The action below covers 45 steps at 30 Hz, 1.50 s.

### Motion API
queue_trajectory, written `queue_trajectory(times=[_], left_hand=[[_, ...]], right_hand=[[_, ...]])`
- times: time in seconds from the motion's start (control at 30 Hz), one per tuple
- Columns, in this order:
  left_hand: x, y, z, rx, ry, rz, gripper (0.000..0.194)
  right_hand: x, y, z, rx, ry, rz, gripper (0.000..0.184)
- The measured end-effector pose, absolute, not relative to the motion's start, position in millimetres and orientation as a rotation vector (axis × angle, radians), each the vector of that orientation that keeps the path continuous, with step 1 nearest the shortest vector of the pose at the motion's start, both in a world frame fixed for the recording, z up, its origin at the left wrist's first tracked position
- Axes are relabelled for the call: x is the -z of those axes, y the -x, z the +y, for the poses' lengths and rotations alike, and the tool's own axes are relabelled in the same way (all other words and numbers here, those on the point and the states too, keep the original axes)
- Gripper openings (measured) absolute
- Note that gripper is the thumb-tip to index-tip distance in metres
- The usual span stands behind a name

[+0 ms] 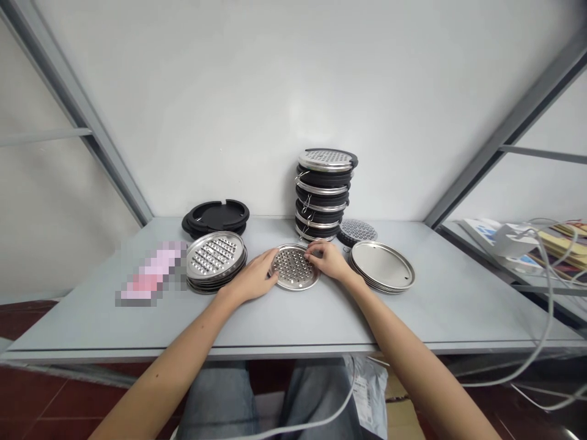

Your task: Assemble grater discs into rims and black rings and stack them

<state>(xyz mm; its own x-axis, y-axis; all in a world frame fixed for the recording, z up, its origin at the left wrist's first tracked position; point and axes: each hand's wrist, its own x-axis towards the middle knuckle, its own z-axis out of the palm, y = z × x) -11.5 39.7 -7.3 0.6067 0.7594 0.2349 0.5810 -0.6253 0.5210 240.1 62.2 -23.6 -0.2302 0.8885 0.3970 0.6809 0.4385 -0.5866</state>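
Steel grater disc [294, 267] lies on the grey table [293, 324] between both hands; the left hand [250, 276] and right hand [328, 258] are half open, fingers on its rim, grip I cannot tell; beside are a low grater stack [213, 256] and smooth steel lids [382, 266]; behind stand a tall black-ringed stack [324, 194] and matte black rings [216, 215].

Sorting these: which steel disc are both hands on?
The steel disc with round holes, between the left hand and right hand; no other disc is touched.

No legible text or labels anywhere
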Motion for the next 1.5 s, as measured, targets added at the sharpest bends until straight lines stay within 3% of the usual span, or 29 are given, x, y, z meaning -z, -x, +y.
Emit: queue_trajectory(times=[0.43, 0.7, 1.03, 1.23, 1.5], left_hand=[[3, 11, 37, -0.604, -2.484, 1.046, 0.058], [3, 12, 36, -0.611, -2.466, 1.052, 0.064], [3, 13, 36, -0.599, -2.439, 1.057, 0.066], [3, 13, 36, -0.594, -2.434, 1.055, 0.066], [-4, 11, 33, -0.624, -2.459, 0.955, 0.077]], right_hand=[[18, -239, 59, -0.396, 1.384, -2.08, 0.01], [11, -241, 54, -0.223, 1.426, -2.111, 0.014], [-3, -260, 52, -0.232, 1.535, -1.792, 0.016], [3, -261, 56, -0.523, 1.498, -1.549, 0.024], [8, -246, 50, -0.917, 1.472, -1.713, 0.027]])
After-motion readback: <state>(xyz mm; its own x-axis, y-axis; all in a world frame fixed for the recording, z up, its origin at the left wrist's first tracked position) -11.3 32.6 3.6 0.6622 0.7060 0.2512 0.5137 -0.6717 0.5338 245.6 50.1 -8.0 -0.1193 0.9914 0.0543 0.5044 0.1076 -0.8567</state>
